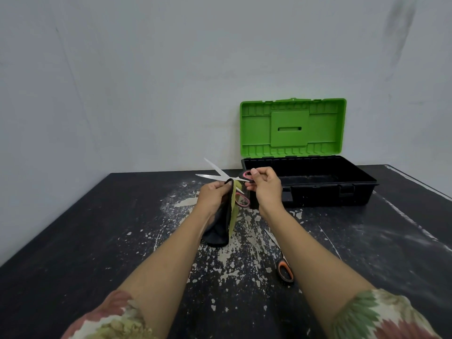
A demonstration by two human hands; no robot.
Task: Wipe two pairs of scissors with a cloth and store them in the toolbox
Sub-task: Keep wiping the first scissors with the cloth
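My right hand (265, 185) pinches the upper pink-and-black handle of a pair of scissors (217, 173), held in the air with its blades spread wide and pointing left. My left hand (214, 198) grips a dark grey and yellow-green cloth (226, 216) pressed against the scissors near the pivot; the cloth hangs down to the table. A second pair of scissors (285, 267), orange-and-black handled, lies on the table under my right forearm, its blades partly hidden. The toolbox (342, 194) stands behind my right hand, black base with nothing visible inside, green lid (292, 127) upright.
The black table (97, 241) has worn, pale scratched patches in its middle. A pale wall rises right behind the toolbox and the table's far edge. The table's right edge runs diagonally at the far right.
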